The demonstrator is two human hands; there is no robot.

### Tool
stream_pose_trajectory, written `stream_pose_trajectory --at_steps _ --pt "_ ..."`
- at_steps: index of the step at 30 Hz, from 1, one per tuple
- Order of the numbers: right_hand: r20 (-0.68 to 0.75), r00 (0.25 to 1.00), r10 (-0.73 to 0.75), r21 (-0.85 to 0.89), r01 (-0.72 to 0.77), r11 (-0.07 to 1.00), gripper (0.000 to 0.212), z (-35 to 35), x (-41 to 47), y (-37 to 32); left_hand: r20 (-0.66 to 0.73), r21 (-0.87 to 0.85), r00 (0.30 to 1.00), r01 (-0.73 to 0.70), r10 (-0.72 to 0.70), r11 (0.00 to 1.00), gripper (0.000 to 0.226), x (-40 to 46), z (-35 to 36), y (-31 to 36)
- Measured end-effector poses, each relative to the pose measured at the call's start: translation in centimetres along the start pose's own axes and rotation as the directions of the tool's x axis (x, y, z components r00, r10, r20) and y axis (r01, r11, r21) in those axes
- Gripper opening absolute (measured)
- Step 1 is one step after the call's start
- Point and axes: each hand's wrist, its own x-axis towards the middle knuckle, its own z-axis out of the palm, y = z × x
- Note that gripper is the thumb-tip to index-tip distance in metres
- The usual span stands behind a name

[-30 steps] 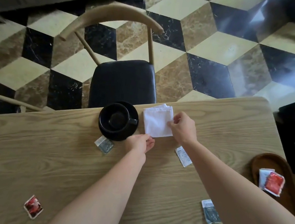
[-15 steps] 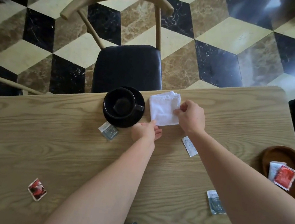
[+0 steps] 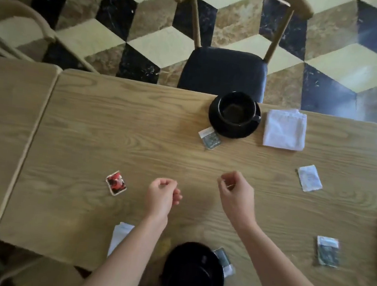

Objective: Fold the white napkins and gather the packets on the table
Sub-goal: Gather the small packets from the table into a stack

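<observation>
Hovering loosely curled and empty, both hands (image 3: 162,195) (image 3: 236,191) leave a forearm half-hiding the near napkin (image 3: 120,234).

i look down on a pale wooden worktop (image 3: 105,119) with strong grain and rounded corners. a second one (image 3: 3,126) of the same wood stands just beside it on my left, a thin seam between them. across from me a chair (image 3: 224,70) with a black padded seat and a curved wooden back is pushed up to the far edge. another curved wooden chair (image 3: 18,20) stands far left. the floor (image 3: 147,41) is glossy tile in cream, brown and black cubes, with light glaring at the upper right.
</observation>
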Motion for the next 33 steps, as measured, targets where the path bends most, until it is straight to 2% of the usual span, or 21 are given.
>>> stream_pose_trajectory --at_steps 5,7,9,11,13,17,22,25,29,32,33 --pt "0.245 0.97 0.01 -0.175 0.034 0.984 0.012 8.4 -3.7 -4.1 -0.32 -0.119 0.947 -0.01 -0.029 0.993 0.016 4.6 -10.9 -1.1" --pt "0.331 0.943 0.025 -0.279 0.072 0.958 0.017 11.8 -4.7 -5.9 -0.401 -0.117 0.915 -0.005 -0.043 0.993 0.01 6.2 -13.6 -1.0" --pt "0.385 0.922 0.035 -0.34 0.106 0.934 0.02 15.0 -5.3 -7.4 -0.435 -0.061 0.9 -0.007 -0.021 0.998 0.017 7.3 -14.9 -1.0" --pt "0.414 0.909 0.043 -0.374 0.127 0.919 0.021 18.2 -5.7 -8.7 -0.431 0.002 0.902 -0.021 0.02 1.0 0.039 8.2 -15.7 -1.1" --pt "0.407 0.912 0.054 -0.395 0.122 0.911 0.022 20.6 -5.8 -9.9 -0.401 0.074 0.915 -0.016 0.044 0.997 0.021 8.9 -16.1 -1.2" --pt "0.38 0.922 0.081 -0.43 0.098 0.898 0.031 23.9 -5.1 -11.4 -0.355 0.155 0.935 0.031 0.027 0.987 0.014 9.9 -16.5 -0.9" --pt "0.404 0.908 0.114 -0.417 0.071 0.906 0.032 24.1 -4.5 -12.0 -0.34 0.094 0.939 -0.012 0.044 0.995 0.017 9.3 -16.2 -0.1" --pt "0.439 0.895 0.076 -0.297 0.065 0.953 0.027 22.6 -4.4 -12.4 -0.324 0.015 0.944 -0.061 0.062 0.998 0.023 8.3 -16.0 0.2" --pt "0.419 0.907 0.032 -0.163 0.04 0.986 0.019 18.9 -3.4 -11.9 -0.13 -0.202 0.99 -0.089 0.063 0.975 0.011 7.0 -14.2 0.8" --pt "0.4 0.914 0.065 -0.184 0.01 0.983 0.02 16.1 -2.2 -11.3 -0.062 -0.182 0.993 -0.109 0.099 0.977 0.012 6.5 -12.1 1.8" --pt "0.354 0.931 0.086 -0.177 -0.024 0.984 0.02 15.1 -1.4 -11.0 -0.047 -0.178 0.995 -0.1 0.093 0.979 0.013 6.4 -11.5 2.2"
